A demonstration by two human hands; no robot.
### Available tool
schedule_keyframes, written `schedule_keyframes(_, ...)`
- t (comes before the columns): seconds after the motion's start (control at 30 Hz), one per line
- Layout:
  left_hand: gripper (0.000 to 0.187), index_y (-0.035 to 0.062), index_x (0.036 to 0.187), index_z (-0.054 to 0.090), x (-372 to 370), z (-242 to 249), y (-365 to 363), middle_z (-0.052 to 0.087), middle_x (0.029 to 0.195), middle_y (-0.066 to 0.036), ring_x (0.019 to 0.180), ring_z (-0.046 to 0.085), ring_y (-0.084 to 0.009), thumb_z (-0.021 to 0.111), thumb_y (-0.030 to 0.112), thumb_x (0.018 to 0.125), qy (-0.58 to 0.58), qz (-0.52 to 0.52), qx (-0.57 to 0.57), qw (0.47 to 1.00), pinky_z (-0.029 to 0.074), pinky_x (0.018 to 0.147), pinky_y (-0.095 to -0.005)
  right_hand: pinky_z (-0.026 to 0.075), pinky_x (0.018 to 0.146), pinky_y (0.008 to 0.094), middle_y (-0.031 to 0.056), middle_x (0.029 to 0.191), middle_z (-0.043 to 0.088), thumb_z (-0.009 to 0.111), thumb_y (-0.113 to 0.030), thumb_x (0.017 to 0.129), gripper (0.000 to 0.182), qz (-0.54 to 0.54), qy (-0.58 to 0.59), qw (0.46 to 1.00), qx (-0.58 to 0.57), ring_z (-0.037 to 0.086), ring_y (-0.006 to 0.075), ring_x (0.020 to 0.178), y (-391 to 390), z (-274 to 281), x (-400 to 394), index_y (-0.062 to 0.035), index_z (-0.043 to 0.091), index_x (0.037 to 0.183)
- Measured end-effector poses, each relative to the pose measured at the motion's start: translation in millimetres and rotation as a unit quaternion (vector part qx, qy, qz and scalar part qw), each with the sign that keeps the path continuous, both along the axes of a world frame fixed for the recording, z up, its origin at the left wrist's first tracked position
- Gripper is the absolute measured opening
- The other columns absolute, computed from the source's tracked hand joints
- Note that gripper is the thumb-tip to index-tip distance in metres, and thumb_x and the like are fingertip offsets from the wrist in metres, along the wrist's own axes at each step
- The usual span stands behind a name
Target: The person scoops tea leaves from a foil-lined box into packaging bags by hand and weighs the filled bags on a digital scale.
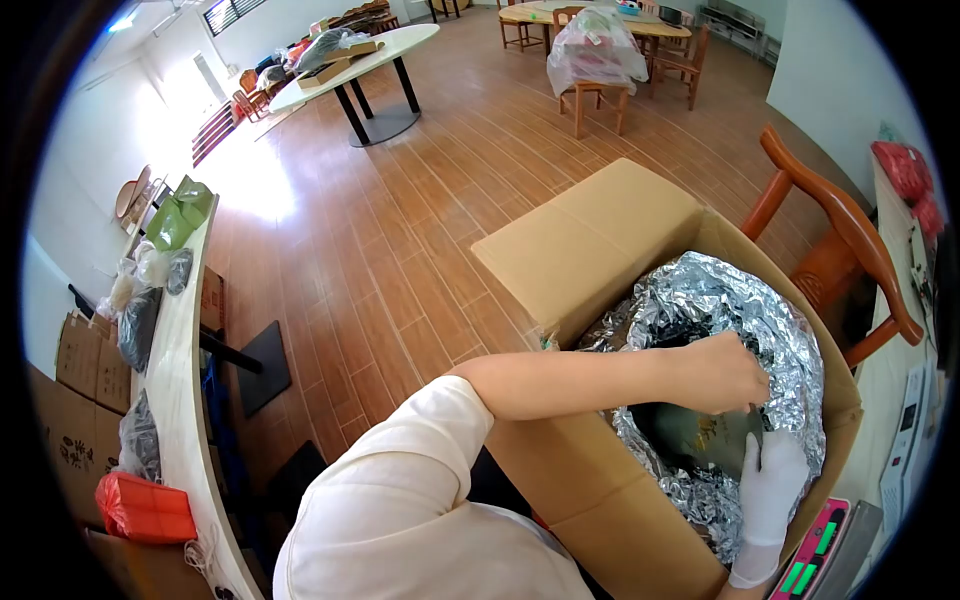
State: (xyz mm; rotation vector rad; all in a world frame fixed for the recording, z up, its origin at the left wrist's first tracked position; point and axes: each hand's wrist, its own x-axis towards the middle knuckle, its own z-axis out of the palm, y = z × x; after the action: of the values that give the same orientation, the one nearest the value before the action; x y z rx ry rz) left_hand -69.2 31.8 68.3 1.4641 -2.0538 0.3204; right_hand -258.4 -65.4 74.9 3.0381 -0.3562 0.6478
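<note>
A large cardboard box [590, 470] stands open before me, lined with crumpled silver foil [800, 350]. Inside the foil lies a dark grey-green bag or packet [690, 435] with small gold print; its full shape is hidden. My left hand [725, 372], bare, is closed in a fist above this dark packet, and what its fingers hold is hidden. Against the foil at the packet's right side rests my right hand [775, 475], in a white glove, its thumb apart from fingers that look extended. Dark material [690, 328] shows deeper in the foil.
A wooden chair [840, 230] stands just beyond the box. To the right, a counter holds a pink case with green pieces [815, 550] and red bags [902, 172]. A long table [170, 400] at left carries plastic bags and a red bag [145, 508].
</note>
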Motion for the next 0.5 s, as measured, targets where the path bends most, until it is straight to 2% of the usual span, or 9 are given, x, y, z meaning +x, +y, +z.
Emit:
schedule_keyframes(0.07, 0.010, 0.0106, 0.072, 0.059, -8, -5, 0, 0.058, 0.075, -0.002, 0.074, 0.061, -0.0204, 0.063, 0.019, 0.073, -0.025, 0.006, -0.002, 1.000, 0.047, 0.056, -0.0348, 0.041, 0.062, 0.0416, 0.0112, 0.070, 0.051, 0.065, -0.010, 0.077, 0.009, 0.025, 0.004, 1.000, -0.009, 0.052, 0.0315, 0.068, 3, -2, 1, -0.0052, 0.058, 0.078)
schedule_keyframes(0.13, 0.008, 0.0111, 0.073, 0.060, -16, -8, 2, 0.058, 0.075, -0.001, 0.075, 0.062, -0.0212, 0.063, 0.017, 0.070, -0.123, 0.009, 0.093, 0.988, 0.048, 0.057, -0.0355, 0.041, 0.061, 0.0419, 0.0112, 0.070, 0.050, 0.065, -0.010, 0.076, 0.009, 0.024, 0.002, 1.000, -0.002, 0.052, 0.0315, 0.068, 5, -6, 4, -0.0049, 0.057, 0.077)
schedule_keyframes(0.2, 0.008, 0.0112, 0.074, 0.060, -9, -10, 1, 0.058, 0.075, -0.001, 0.075, 0.062, -0.0207, 0.062, 0.017, 0.069, -0.089, 0.003, 0.079, 0.993, 0.048, 0.057, -0.0352, 0.041, 0.061, 0.0422, 0.0111, 0.069, 0.050, 0.065, -0.009, 0.075, 0.010, 0.021, -0.002, 1.000, 0.006, 0.052, 0.0315, 0.068, 4, -5, 4, -0.0045, 0.056, 0.077)
schedule_keyframes(0.27, 0.007, 0.0110, 0.074, 0.060, 1, -9, 1, 0.058, 0.074, 0.000, 0.075, 0.062, -0.0192, 0.061, 0.015, 0.069, -0.042, -0.006, 0.048, 0.998, 0.048, 0.056, -0.0341, 0.041, 0.061, 0.0419, 0.0117, 0.070, 0.051, 0.066, -0.010, 0.074, 0.012, 0.004, -0.001, 0.998, 0.060, 0.053, 0.0317, 0.067, -3, -3, 1, -0.0042, 0.056, 0.077)
schedule_keyframes(0.43, 0.007, 0.0105, 0.074, 0.059, -4, -11, -2, 0.057, 0.073, -0.001, 0.072, 0.061, -0.0199, 0.060, 0.016, 0.070, -0.044, -0.008, 0.009, 0.999, 0.047, 0.053, -0.0340, 0.041, 0.060, 0.0418, 0.0125, 0.069, 0.052, 0.069, -0.011, 0.071, 0.014, 0.026, -0.021, 0.997, 0.063, 0.053, 0.0322, 0.066, 2, 0, -1, -0.0043, 0.057, 0.073)
schedule_keyframes(0.5, 0.007, 0.0103, 0.073, 0.058, -13, -13, -2, 0.057, 0.073, -0.001, 0.068, 0.061, -0.0206, 0.058, 0.017, 0.071, -0.084, -0.042, 0.041, 0.995, 0.046, 0.052, -0.0345, 0.041, 0.060, 0.0419, 0.0129, 0.068, 0.052, 0.070, -0.011, 0.070, 0.014, 0.043, -0.040, 0.996, 0.072, 0.054, 0.0324, 0.065, 3, -2, 1, -0.0042, 0.057, 0.071)
